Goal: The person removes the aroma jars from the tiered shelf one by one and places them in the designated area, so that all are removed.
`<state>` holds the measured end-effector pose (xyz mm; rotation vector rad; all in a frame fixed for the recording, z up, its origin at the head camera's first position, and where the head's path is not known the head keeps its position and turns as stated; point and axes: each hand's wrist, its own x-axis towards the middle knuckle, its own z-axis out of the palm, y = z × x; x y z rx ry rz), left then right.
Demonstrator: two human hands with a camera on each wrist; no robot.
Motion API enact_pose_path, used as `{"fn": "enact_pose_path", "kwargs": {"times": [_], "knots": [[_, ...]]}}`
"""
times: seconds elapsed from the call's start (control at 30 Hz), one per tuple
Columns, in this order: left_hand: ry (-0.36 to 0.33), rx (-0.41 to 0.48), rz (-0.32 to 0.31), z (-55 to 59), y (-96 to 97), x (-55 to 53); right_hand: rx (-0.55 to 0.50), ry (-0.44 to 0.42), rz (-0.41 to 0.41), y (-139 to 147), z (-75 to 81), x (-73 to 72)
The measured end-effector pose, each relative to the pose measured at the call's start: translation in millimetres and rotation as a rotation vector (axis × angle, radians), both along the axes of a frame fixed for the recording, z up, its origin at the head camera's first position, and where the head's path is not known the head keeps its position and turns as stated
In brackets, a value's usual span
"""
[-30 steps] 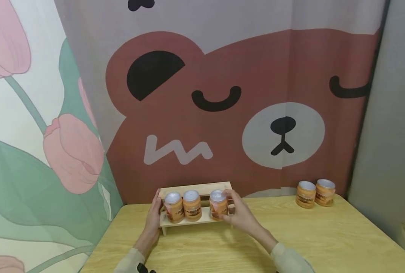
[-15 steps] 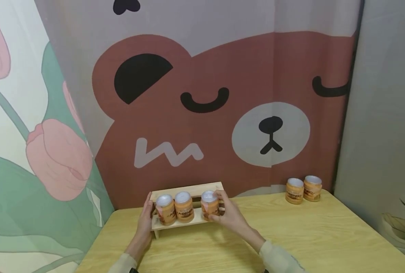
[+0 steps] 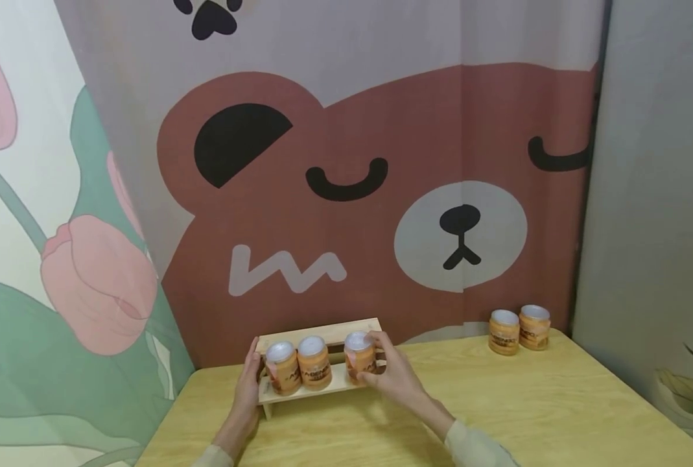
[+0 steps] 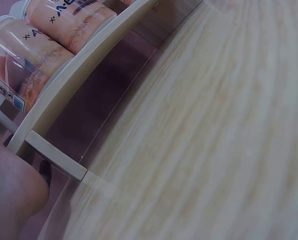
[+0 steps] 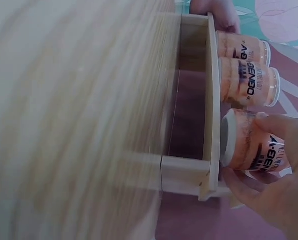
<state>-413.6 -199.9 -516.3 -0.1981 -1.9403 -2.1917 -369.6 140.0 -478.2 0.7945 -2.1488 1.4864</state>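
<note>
At the lower middle of the head view, the right hand pinches the rightmost orange jar of three at the front of the wooden rack, while the left hand holds the rack's left end. The jar is probably light and stiff, but its glossy side could slip, so opposed thumb and fingers around its body seem the surest hold.

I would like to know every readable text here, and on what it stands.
"A-BENBO", B after dash uncertain: middle jar on the rack.
"A-BEN…", end unclear: jar in the right hand.
"A-B…", rest hidden: left-end jar.
Too small or blurred: finer print, and lettering on the two jars standing apart.
</note>
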Motion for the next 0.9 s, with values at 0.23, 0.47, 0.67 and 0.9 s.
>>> {"fn": "enact_pose_path", "kwargs": {"times": [0.23, 0.47, 0.67, 0.9], "knots": [[0.014, 0.005, -0.004, -1.6, -0.6, -1.2, -0.028, 0.0, -0.034, 7.7, 4.9, -2.5], [0.005, -0.008, 0.009, 0.4, 0.9, -0.7, -0.042, -0.011, -0.093, 18.3, 12.3, -5.4], [0.001, -0.02, 0.019, 2.3, 0.4, -0.1, -0.026, 0.006, -0.157, 29.3, 20.8, -7.7], [0.017, -0.04, 0.048, 3.5, -0.7, 2.3, -0.052, 0.022, -0.181, 48.6, 29.5, -13.1]]}}
